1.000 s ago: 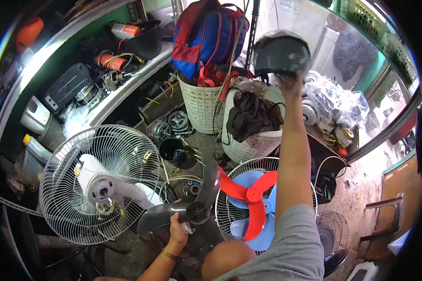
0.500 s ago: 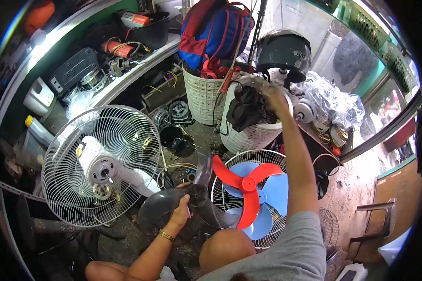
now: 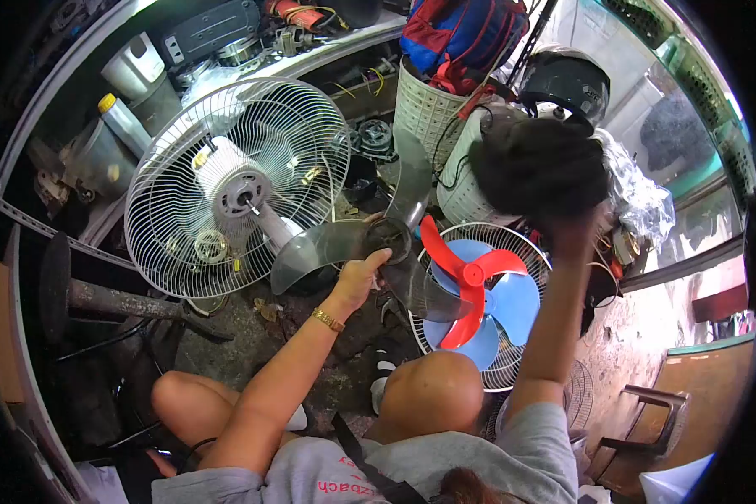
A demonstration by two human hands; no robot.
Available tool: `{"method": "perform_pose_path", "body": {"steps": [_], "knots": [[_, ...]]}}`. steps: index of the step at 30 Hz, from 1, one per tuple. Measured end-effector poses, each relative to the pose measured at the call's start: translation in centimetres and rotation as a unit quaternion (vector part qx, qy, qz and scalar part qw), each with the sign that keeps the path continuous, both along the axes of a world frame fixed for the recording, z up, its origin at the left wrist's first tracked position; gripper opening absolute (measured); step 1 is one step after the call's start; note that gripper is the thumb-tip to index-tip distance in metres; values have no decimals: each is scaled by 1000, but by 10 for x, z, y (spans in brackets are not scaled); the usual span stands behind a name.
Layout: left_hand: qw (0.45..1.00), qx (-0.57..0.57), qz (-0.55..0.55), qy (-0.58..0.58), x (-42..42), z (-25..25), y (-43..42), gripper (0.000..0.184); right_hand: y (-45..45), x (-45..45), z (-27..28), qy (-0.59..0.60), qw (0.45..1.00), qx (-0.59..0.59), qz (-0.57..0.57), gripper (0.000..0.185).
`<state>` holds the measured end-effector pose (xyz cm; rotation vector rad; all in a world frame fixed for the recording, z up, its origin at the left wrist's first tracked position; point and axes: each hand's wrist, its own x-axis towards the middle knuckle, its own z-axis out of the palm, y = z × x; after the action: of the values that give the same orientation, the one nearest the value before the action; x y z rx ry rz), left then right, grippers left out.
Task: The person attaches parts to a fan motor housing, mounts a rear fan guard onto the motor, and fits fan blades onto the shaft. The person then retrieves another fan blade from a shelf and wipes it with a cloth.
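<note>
My left hand (image 3: 359, 284) grips a smoky, see-through fan blade (image 3: 315, 252) by its hub, with the thumb against the hub's edge. My right hand (image 3: 578, 225) is raised at the right with a bundle of dark cloth (image 3: 536, 168); the cloth is blurred and covers most of the fingers. Below it, a red fan blade (image 3: 472, 273) rests over a blue fan blade (image 3: 512, 304) in a round wire guard (image 3: 512, 385). To the left stands a fan (image 3: 242, 189) with a white wire rear guard and a bare motor shaft.
A white perforated basket (image 3: 424, 109) carries a red and blue backpack (image 3: 462, 34). Beside it stands another pale basket (image 3: 462, 181), with a black helmet (image 3: 567, 84) behind. A cluttered shelf (image 3: 344, 46) runs along the back. A dark plastic chair (image 3: 647, 428) is at the right.
My right hand has lifted the dark cloth out of the pale basket and brought it nearer. My left hand keeps hold of the smoky fan blade. The camera view has tilted downward.
</note>
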<state>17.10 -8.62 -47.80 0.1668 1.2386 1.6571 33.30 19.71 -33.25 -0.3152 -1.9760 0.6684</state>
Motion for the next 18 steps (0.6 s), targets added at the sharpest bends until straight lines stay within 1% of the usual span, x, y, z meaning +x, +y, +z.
{"method": "perform_pose_path", "body": {"steps": [2, 3, 4, 5, 6, 7, 8, 9, 10, 11, 13, 14, 15, 16, 17, 18], "knots": [[997, 62, -46, -6, 6, 15, 5, 32, -49, -30, -25, -72, 995, 67, 32, 35], [997, 67, -49, -4, 7, 17, 6, 32, -95, -54, -24, -132, 972, 165, 105, 37], [991, 84, -83, 68, 5, 15, 6, 36, -122, -61, -28, -251, 933, 253, 60, 38], [978, 101, -114, 140, 3, 15, 6, 41, -118, -70, -34, -191, 946, 251, 79, 26], [961, 116, -140, 207, 5, 13, 5, 46, -113, -74, -38, -228, 933, 262, 95, 19], [961, 115, -139, 207, 5, 20, 3, 46, -109, -79, -42, -262, 921, 268, 107, 19], [946, 162, -117, 257, 0, 37, 1, 48, -102, -88, -43, -257, 923, 267, 103, 19], [928, 206, -90, 298, 1, 49, -3, 51, -94, -93, -44, -260, 909, 300, 129, 17], [929, 206, -87, 296, 1, 56, -9, 51, -84, -100, -43, -264, 891, 335, 157, 19], [942, 156, -114, 274, -5, 63, -16, 54, -69, -109, -40, -263, 889, 338, 158, 19], [952, 98, -146, 249, -14, 63, -26, 57, -45, -126, -36, -240, 884, 357, 182, 23], [947, 99, -151, 267, -19, 61, -28, 57, -38, -134, -34, -243, 873, 383, 175, 24], [947, 132, -144, 256, -20, 59, -27, 58, -31, -139, -32, -249, 862, 408, 167, 25], [945, 165, -138, 245, -21, 59, -26, 58, -25, -142, -32, -257, 871, 390, 154, 22], [945, 168, -144, 241, -20, 68, -26, 58, -12, -143, -33, -263, 870, 388, 150, 22], [947, 160, -152, 232, -21, 78, -30, 58, 1, -142, -34, -286, 916, 275, 50, 23]]}}
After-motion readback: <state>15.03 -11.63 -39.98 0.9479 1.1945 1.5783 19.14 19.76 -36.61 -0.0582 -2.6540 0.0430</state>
